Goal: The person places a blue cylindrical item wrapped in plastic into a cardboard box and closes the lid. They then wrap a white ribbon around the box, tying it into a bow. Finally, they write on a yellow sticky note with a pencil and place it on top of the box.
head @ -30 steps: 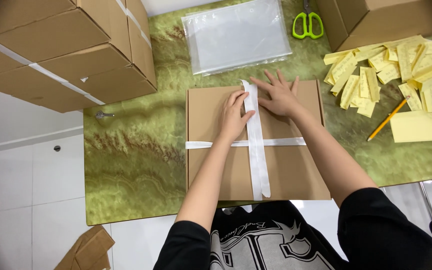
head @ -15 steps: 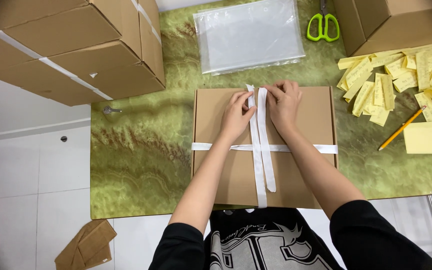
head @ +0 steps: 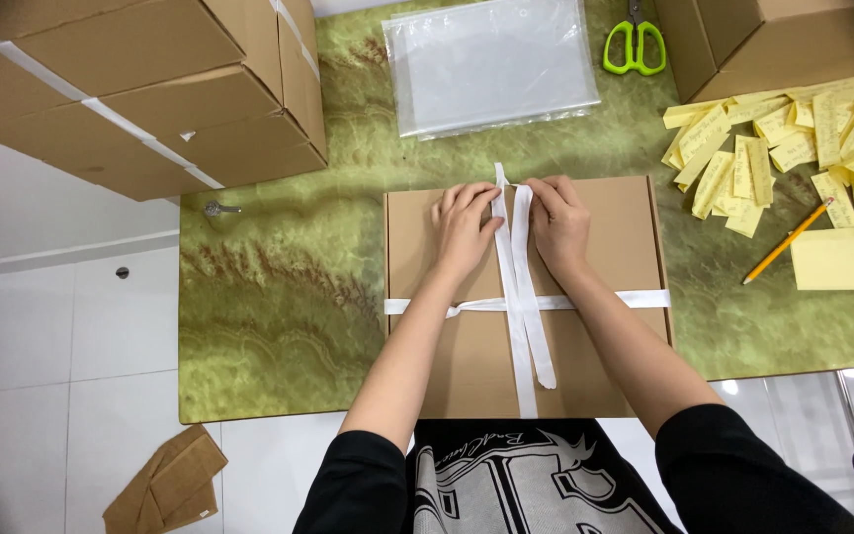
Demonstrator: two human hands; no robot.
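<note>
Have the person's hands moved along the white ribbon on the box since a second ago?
Yes. Both the left hand and right hand slid up the ribbon toward the cardboard box far edge, away from the ribbon's crossing.

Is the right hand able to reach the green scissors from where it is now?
Probably yes. The right hand rests on the flat box, and the green scissors lie beyond on the table, with bare surface and no obstacle between them.

Packing workstation: stacked cardboard boxes (head: pixel 150 89), plastic sleeves (head: pixel 491 64), scissors (head: pixel 635 44), yellow slips (head: pixel 793 138) on green table (head: pixel 279 297).
</note>
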